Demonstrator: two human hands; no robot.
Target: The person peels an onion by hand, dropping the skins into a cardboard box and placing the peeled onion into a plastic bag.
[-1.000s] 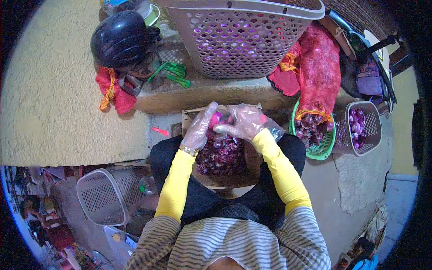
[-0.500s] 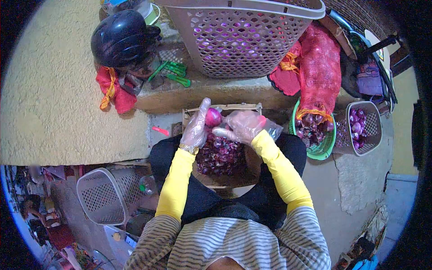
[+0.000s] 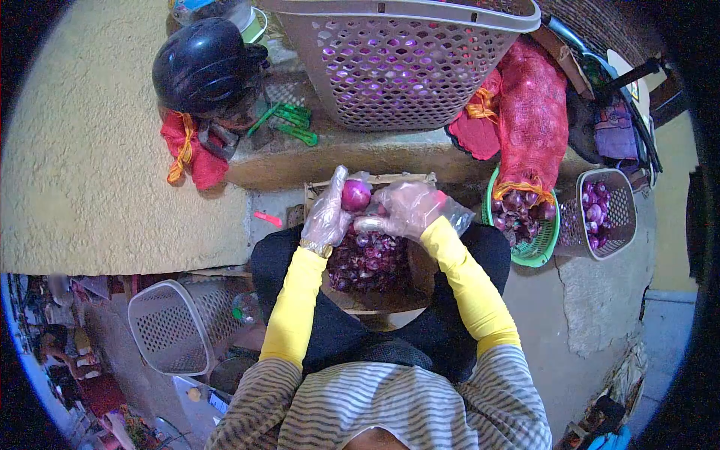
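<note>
My left hand (image 3: 327,213), in a clear plastic glove, holds a purple onion (image 3: 356,195) against its fingers. Just right of the onion is my right hand (image 3: 409,210), also gloved, with its fingers curled round something red that shows only in part. Both hands are above a cardboard box (image 3: 382,303) between my knees. Loose onion skins and small purple pieces (image 3: 367,262) lie inside the box.
A large crate (image 3: 412,67) stands ahead on a ledge. At right are a red net sack (image 3: 532,112), a green basket (image 3: 536,251) with onions and a smaller crate (image 3: 634,214) of onions. A black helmet (image 3: 199,64) and another crate (image 3: 169,330) are at left.
The onion in my left hand has turned slightly and shows more of its surface. My right hand has shifted a little, its fingers staying near the onion.
</note>
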